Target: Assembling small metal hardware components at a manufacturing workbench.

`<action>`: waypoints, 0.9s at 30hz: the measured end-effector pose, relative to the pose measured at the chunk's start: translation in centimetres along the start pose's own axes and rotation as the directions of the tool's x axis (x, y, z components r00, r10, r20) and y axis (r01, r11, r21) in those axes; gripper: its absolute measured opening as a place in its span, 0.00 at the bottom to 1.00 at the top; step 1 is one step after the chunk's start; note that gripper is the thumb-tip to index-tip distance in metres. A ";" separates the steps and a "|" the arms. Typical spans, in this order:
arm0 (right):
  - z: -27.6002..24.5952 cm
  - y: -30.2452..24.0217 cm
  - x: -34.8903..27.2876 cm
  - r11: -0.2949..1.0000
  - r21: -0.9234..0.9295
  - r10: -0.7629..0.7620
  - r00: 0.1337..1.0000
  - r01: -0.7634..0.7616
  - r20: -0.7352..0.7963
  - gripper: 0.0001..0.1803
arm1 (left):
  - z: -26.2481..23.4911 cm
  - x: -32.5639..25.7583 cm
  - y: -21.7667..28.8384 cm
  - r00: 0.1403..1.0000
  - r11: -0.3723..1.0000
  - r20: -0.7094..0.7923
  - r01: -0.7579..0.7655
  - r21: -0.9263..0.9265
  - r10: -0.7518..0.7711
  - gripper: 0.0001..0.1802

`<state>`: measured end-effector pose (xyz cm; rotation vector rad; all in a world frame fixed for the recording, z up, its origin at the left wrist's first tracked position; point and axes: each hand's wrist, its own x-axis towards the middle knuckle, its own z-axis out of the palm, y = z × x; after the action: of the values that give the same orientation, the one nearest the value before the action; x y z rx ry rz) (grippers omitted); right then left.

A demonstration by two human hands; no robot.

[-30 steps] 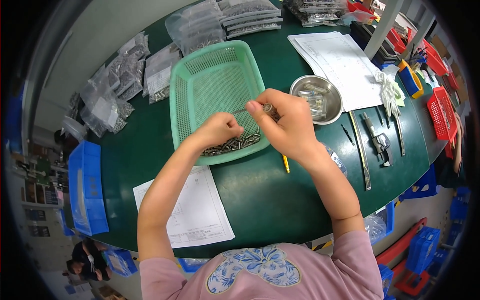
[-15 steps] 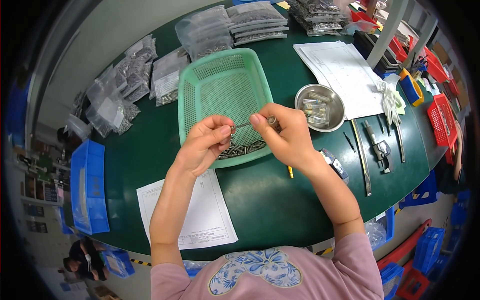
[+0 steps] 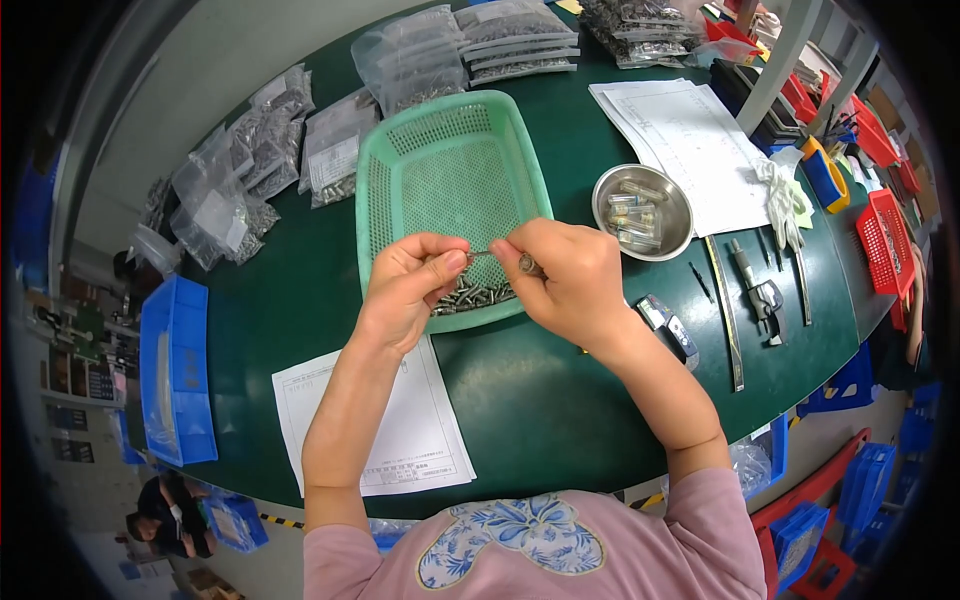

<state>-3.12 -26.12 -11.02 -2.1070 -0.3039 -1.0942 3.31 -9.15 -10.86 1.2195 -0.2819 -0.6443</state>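
Left fingers (image 3: 445, 262) are pinched narrow on one end of a thin metal pin (image 3: 487, 254); right fingers (image 3: 527, 262) are pinched narrow too, on a small dark cylindrical part (image 3: 526, 264) at the pin's other end. The pin spans the short gap between the two hands, long axis approx 9-to-3 o'clock, tilted slightly, near level w/ the bench. It points from left hand (image 3: 410, 290) toward right hand (image 3: 565, 275); which end is the tip can't be told, too small. Both hands are equally close, each touching an end, so neither is nearer.

The hands hover just above the near (6 o'clock) edge of a green mesh basket (image 3: 440, 170), where a heap of small metal parts (image 3: 470, 296) lies directly under the fingers.

Outward: at 3 o'clock of the right hand, a steel bowl (image 3: 610, 190) w/ a few small vials or sleeves inside. Past it, at 2 o'clock, paper sheets (image 3: 690, 130) and a white glove (image 3: 780, 200). At 4 o'clock, a steel ruler (image 3: 727, 315), a caliper-like tool (image 3: 760, 295) and a small blue-grey gadget (image 3: 665, 325). At 6 o'clock of the left hand, a printed form (image 3: 400, 440) under the forearm. At 11–12 o'clock, clear bags of parts (image 3: 330, 150) lie along the far bench (image 3: 520, 400) edge. At 9 o'clock, a blue bin (image 3: 175, 370).
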 end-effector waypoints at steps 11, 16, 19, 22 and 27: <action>0.2 0.1 -0.3 0.976 0.100 0.188 0.981 -0.192 0.044 0.15 | 0.4 -0.4 0.0 0.997 0.999 -0.075 0.004 0.047 -0.001 0.09; 0.0 -0.2 -0.3 0.976 0.073 0.203 0.978 -0.206 0.045 0.16 | 0.8 -0.6 -0.1 0.992 0.994 -0.102 -0.064 0.085 0.072 0.08; 0.0 -0.3 -0.2 0.841 0.264 0.444 0.882 -0.471 0.159 0.17 | 1.1 -0.5 -0.2 0.987 0.987 -0.106 -0.110 0.119 0.122 0.09; -0.1 -0.3 0.0 0.759 0.309 0.522 0.819 -0.573 0.237 0.16 | 1.2 -0.5 -0.2 0.965 0.960 -0.146 -0.187 0.209 0.220 0.08; -0.3 0.5 0.3 0.965 0.191 0.163 0.982 -0.178 0.095 0.09 | 0.9 0.0 0.9 0.994 0.985 -0.059 -0.078 0.153 0.087 0.08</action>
<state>-2.88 -26.70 -10.95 -1.9606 -0.2524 -0.8465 3.10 -9.67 -9.67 1.3635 -0.3293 -0.5175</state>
